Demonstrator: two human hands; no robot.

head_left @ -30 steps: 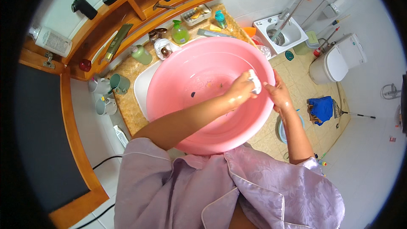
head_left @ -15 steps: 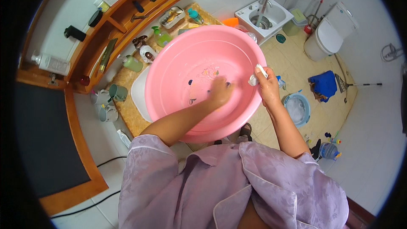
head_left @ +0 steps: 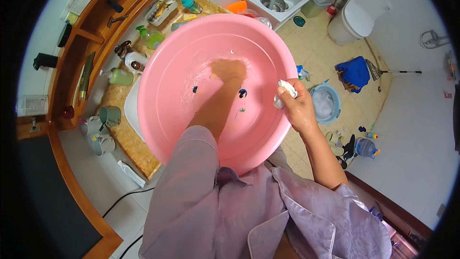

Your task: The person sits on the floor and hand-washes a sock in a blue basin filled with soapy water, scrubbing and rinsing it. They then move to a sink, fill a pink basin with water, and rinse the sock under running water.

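A large round pink basin (head_left: 258, 136) stands in front of me, partly over the counter, with a little water in its bottom. Inside it my left hand (head_left: 229, 70) reaches to the far side of the bottom, where water ripples around it. Motion blur and water hide how its fingers lie. Small dark blue and coloured shapes, perhaps printed decoration, show on the basin floor. At the basin's right rim my right hand (head_left: 300, 107) pinches a crumpled white cloth (head_left: 279, 101) between thumb and fingers.
The stone-patterned counter (head_left: 125, 143) on the left bears pump bottles, such as a green one (head_left: 152, 39), and cups. Above it runs a wooden shelf (head_left: 96, 57). A blue tub (head_left: 324, 104) of cloudy water, a blue-covered stool (head_left: 353, 73) and a toilet (head_left: 355, 17) stand to the right.
My left hand has moved away from me and leftward across the basin floor, stirring the water. My right hand stays by the right rim with the white cloth. The view has shifted slightly.
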